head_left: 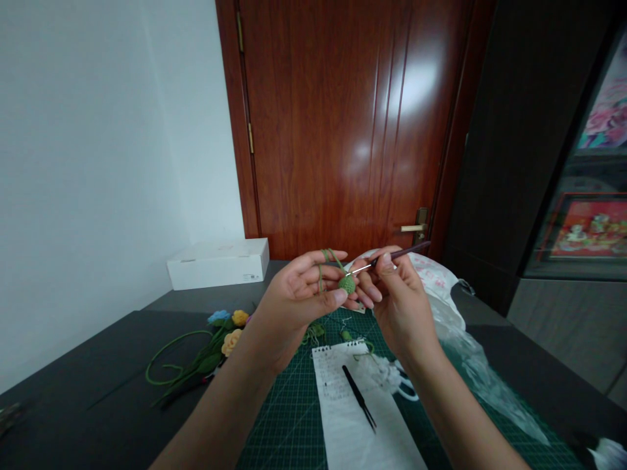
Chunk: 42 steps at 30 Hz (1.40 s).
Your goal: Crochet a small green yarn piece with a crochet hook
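A small green crochet piece point(347, 284) is pinched between the thumb and fingers of my left hand point(308, 284). Green yarn point(321, 277) loops around that hand's raised index finger and runs down to the piece. My right hand point(399, 294) grips a crochet hook point(401, 252) with a dark handle. The hook's metal tip meets the top edge of the green piece; whether it passes through a stitch is too small to tell. Both hands are held above the table, close together.
Below lie a green cutting mat point(279, 418), a handwritten notebook page point(337, 391) and black tweezers point(360, 398). Crocheted flowers point(232, 341) rest at left, near a white box point(218, 264). Clear plastic wrapping point(482, 365) spreads at right. A wooden door point(323, 130) stands behind.
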Each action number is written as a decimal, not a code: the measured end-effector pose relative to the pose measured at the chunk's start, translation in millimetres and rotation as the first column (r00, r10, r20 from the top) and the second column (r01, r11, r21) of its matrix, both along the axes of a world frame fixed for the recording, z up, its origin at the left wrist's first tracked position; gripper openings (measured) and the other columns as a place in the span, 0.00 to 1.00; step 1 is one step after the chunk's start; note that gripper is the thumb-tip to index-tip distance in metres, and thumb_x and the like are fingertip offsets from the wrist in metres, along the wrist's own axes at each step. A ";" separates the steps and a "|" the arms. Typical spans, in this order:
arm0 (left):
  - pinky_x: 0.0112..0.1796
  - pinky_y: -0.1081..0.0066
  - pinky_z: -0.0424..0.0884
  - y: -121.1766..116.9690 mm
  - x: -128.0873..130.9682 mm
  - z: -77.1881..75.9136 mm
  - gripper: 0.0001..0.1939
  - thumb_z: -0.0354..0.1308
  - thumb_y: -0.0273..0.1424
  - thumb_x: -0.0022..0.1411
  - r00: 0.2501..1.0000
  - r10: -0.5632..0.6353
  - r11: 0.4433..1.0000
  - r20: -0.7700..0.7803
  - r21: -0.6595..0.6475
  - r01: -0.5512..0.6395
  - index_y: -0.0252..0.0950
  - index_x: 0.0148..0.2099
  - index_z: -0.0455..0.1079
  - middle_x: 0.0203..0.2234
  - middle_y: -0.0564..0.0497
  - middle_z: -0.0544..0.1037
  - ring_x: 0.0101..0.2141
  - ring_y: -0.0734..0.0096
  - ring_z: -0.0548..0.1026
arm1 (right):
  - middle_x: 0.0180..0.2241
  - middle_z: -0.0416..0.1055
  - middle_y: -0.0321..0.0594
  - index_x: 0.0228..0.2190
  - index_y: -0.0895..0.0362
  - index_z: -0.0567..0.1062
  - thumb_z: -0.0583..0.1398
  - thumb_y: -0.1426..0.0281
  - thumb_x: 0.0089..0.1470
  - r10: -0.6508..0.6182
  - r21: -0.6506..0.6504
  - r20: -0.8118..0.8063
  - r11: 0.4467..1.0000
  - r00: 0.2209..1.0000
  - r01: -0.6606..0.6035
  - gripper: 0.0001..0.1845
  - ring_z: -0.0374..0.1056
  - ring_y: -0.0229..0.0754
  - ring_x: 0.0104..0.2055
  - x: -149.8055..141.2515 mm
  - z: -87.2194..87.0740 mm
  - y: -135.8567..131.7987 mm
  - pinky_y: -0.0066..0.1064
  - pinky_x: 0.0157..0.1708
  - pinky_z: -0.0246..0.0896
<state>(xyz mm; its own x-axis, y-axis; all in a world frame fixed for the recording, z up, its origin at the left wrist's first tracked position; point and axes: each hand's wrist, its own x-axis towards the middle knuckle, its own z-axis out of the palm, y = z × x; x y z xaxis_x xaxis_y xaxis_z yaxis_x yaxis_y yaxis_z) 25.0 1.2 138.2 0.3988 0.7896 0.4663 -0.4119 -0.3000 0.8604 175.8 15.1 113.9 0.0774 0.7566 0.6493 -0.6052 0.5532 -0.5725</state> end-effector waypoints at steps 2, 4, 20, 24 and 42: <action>0.41 0.67 0.79 -0.4 -0.7 -0.3 0.24 0.68 0.20 0.58 1.000 -0.001 1.000 -0.003 -0.006 0.001 0.29 0.55 0.69 0.37 0.47 0.81 0.35 0.65 0.82 | 0.27 0.75 0.34 0.34 0.52 0.69 0.60 0.64 0.65 0.015 0.007 0.006 1.000 1.000 -0.015 0.08 0.54 0.31 0.19 -0.2 0.1 -0.2 0.24 0.20 0.61; 0.42 0.66 0.78 -1.1 -1.2 -0.4 0.23 0.67 0.20 0.58 1.000 0.002 1.000 -0.006 -0.012 -0.002 0.30 0.55 0.70 0.38 0.47 0.81 0.36 0.65 0.82 | 0.28 0.76 0.34 0.34 0.51 0.69 0.60 0.64 0.65 0.019 0.019 0.005 1.000 1.000 -0.019 0.07 0.54 0.31 0.19 -0.3 0.2 -0.6 0.24 0.20 0.60; 0.42 0.66 0.77 -2.1 -1.2 1.6 0.22 0.69 0.21 0.57 1.000 0.004 1.000 0.007 0.017 -0.004 0.32 0.54 0.71 0.37 0.48 0.80 0.36 0.67 0.80 | 0.30 0.77 0.34 0.34 0.51 0.67 0.60 0.63 0.65 -0.024 0.055 0.025 0.998 0.999 0.022 0.08 0.57 0.31 0.20 -0.9 2.8 -4.5 0.24 0.20 0.59; 0.42 0.66 0.76 -2.9 -0.4 1.5 0.22 0.69 0.21 0.56 1.000 0.018 1.000 0.003 0.013 -0.018 0.32 0.53 0.72 0.37 0.48 0.80 0.37 0.66 0.80 | 0.30 0.77 0.33 0.34 0.51 0.67 0.60 0.62 0.65 -0.045 0.062 0.041 0.997 0.998 0.042 0.09 0.55 0.31 0.19 -1.8 3.7 -5.7 0.25 0.20 0.58; 0.43 0.67 0.75 -2.6 0.0 1.0 0.21 0.69 0.21 0.56 0.999 0.033 0.999 0.024 0.003 -0.033 0.33 0.52 0.73 0.38 0.48 0.80 0.39 0.67 0.79 | 0.32 0.79 0.34 0.33 0.51 0.67 0.60 0.63 0.65 -0.075 0.090 0.063 0.994 0.995 0.069 0.09 0.56 0.30 0.18 -2.7 6.4 -7.6 0.25 0.19 0.54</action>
<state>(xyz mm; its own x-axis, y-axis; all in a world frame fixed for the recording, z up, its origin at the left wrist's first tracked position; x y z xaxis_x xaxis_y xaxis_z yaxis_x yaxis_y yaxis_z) 25.0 -1.3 139.2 0.3612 0.8006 0.4781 -0.4222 -0.3167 0.8494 173.1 7.5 120.4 0.0845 0.6903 0.7186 -0.5246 0.6439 -0.5569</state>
